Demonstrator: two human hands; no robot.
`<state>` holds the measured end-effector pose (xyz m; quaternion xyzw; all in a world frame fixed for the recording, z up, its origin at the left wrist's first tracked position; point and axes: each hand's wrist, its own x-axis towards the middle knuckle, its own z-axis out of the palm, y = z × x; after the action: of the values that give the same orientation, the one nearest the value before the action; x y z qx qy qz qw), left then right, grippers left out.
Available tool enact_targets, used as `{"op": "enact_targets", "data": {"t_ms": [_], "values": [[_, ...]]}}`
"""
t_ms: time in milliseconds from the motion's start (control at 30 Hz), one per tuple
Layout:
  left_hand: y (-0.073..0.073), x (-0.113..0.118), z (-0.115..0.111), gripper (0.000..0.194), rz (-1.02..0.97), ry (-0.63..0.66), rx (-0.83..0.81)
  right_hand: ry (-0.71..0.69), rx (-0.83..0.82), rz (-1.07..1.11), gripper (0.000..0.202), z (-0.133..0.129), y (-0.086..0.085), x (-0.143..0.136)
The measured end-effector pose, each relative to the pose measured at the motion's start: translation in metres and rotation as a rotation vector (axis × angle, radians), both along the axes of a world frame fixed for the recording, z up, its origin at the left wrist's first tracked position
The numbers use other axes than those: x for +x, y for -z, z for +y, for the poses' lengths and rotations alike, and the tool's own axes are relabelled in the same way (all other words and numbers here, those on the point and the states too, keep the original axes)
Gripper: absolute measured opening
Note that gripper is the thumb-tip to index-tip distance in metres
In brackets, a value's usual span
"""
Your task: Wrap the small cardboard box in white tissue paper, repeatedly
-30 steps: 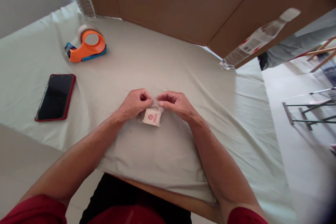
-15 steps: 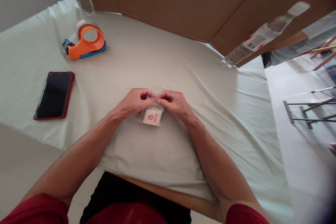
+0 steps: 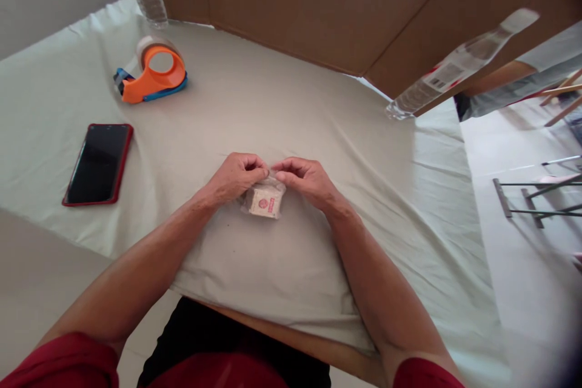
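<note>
Looks like the left hand [image 3: 240, 177] is pinching the thin, crinkly plastic wrapper [image 3: 273, 182] around that little printed box [image 3: 265, 203] mid-frame, right hand [image 3: 309, 180] close by, grip unclear; probably light, slippery film, so grab the box's sides.

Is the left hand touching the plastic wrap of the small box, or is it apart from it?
Touching. The head view shows the left hand with thumb and forefinger pinching the plastic wrap.
</note>
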<state>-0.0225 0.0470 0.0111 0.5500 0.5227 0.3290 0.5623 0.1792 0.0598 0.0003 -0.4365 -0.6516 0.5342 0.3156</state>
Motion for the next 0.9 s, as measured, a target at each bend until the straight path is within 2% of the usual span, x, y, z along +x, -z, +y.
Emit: {"op": "enact_targets", "data": {"t_ms": [167, 300, 467, 600, 733, 900], "values": [[-0.005, -0.005, 0.001, 0.031, 0.061, -0.002, 0.027, 0.040, 0.037, -0.039, 0.023, -0.003, 0.001, -0.009], [-0.017, -0.018, -0.002, 0.030, 0.203, -0.051, 0.188, 0.053, 0.042, -0.061, 0.022, -0.001, 0.002, -0.010], [-0.026, -0.036, -0.013, 0.030, 0.333, 0.205, 0.214, 0.052, 0.065, -0.130, 0.018, 0.003, 0.002, -0.010], [-0.021, -0.037, -0.018, 0.030, 0.321, 0.260, 0.245, 0.028, 0.062, -0.152, 0.020, 0.005, 0.000, -0.010], [-0.013, -0.032, -0.018, 0.024, 0.331, 0.220, 0.251, 0.031, 0.062, -0.126, 0.021, 0.006, 0.000, -0.009], [-0.009, -0.027, -0.017, 0.020, 0.307, 0.186, 0.212, 0.108, 0.116, -0.117, 0.023, 0.008, 0.004, -0.011]]}}
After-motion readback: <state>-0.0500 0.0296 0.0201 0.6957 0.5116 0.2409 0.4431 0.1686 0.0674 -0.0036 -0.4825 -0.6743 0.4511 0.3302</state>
